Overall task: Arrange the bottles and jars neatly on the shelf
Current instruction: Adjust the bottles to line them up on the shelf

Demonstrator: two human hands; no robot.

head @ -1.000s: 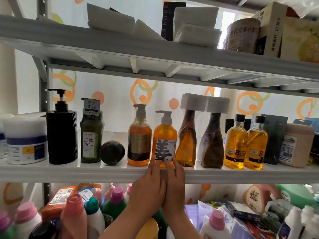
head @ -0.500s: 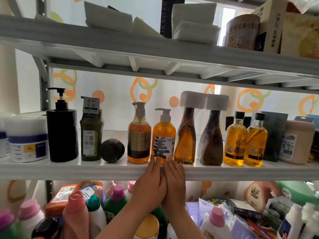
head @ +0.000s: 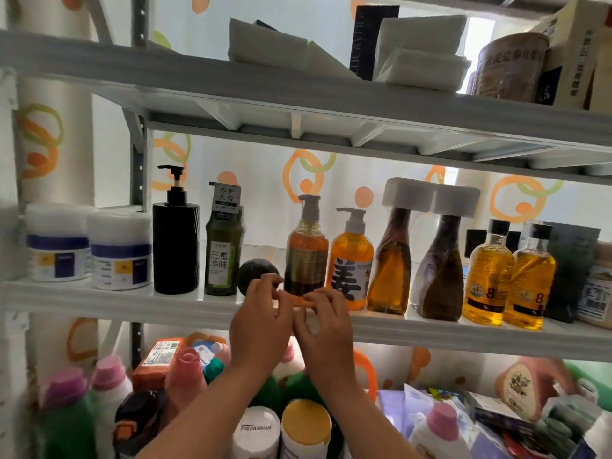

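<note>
Straightening step: your left hand (head: 261, 326), right hand (head: 324, 331) pinch dark-labelled amber pump bottle (head: 306, 253) at shelf (head: 99, 301) front edge; next, align row.

Amber pump bottle (head: 307, 256): base hidden behind fingers of left hand (head: 261, 326) and right hand (head: 326, 329). Beige jar (head: 601, 286), 3 o'clock: cut by picture edge.

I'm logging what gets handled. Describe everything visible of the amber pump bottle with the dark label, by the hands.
The amber pump bottle stands upright on the middle shelf, between a dark round object and an orange pump bottle. It looks like clear plastic holding amber liquid, with a grey pump head and a dark label round its body. The left hand and right hand curl their fingers at its base, hiding part of it; a grip cannot be confirmed.
</note>
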